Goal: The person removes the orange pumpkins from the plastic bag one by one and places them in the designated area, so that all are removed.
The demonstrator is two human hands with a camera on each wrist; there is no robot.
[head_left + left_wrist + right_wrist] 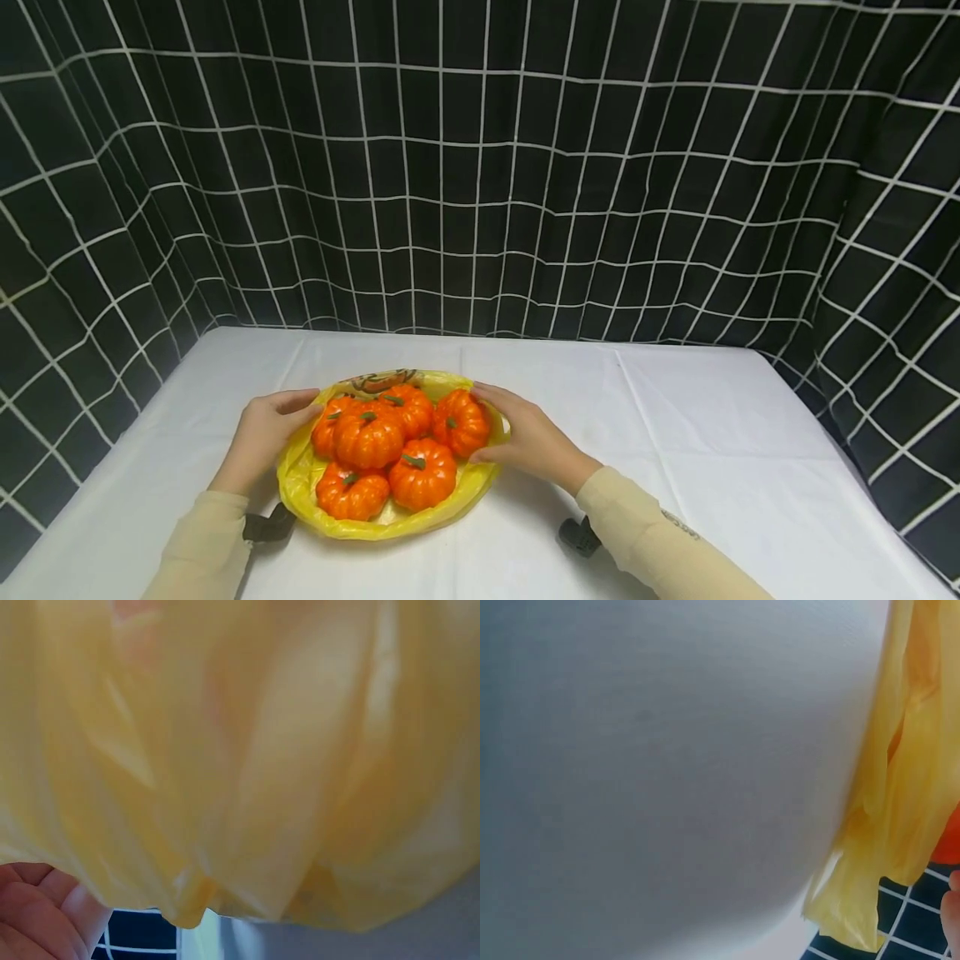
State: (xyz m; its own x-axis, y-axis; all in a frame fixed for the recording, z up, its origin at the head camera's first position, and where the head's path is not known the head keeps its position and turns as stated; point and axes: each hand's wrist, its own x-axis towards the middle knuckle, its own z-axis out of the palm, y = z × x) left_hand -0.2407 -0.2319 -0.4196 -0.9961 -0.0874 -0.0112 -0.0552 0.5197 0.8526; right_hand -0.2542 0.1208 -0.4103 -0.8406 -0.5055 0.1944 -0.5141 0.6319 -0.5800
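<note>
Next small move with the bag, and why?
I'd probably draw the yellow plastic bag up slightly on both sides: left hand and right hand sit at opposite edges, its mouth gapes wide, and small orange pumpkins lie exposed inside.

I can't read the lettering [680,524] on the right sleeve [637,533]; my right wrist view crops the right hand [951,909], the left one blurs the yellow bag [255,772].

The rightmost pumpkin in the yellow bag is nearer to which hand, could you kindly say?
Right: the right hand is at the right rim of the yellow bag, just beside the rightmost pumpkin; the left hand is at the opposite rim, with other pumpkins between.
</note>
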